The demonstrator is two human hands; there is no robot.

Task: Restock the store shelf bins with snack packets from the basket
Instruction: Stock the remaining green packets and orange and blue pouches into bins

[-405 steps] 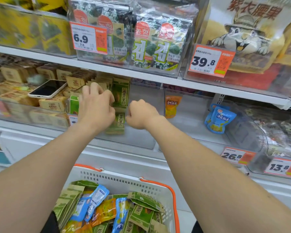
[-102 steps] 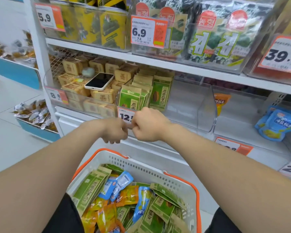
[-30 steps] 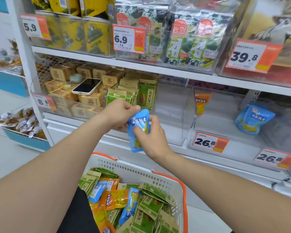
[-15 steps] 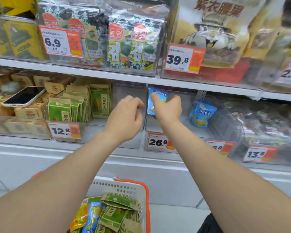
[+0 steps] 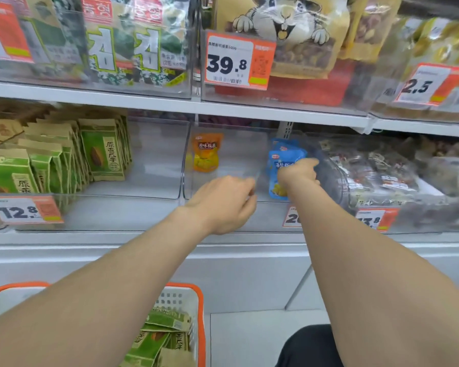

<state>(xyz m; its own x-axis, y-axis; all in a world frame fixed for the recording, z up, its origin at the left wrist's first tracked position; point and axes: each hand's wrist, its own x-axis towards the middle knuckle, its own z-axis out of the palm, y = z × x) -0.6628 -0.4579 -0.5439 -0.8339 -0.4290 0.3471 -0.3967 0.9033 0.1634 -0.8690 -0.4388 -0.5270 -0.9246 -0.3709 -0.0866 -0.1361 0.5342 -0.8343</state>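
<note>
Bin [image 5: 239,157] of clear plastic on a shelf [image 5: 117,242]. Right hand [image 5: 297,174] reaches inside, fingers curled round the top of a blue packet [image 5: 276,188] standing at the bin's right end. Left hand [image 5: 223,203] hovers at the front wall, fingers loosely curled, empty. Orange packet [image 5: 206,154] leans at the back. Basket [image 5: 201,313] below holds green packets [image 5: 157,343].
</note>
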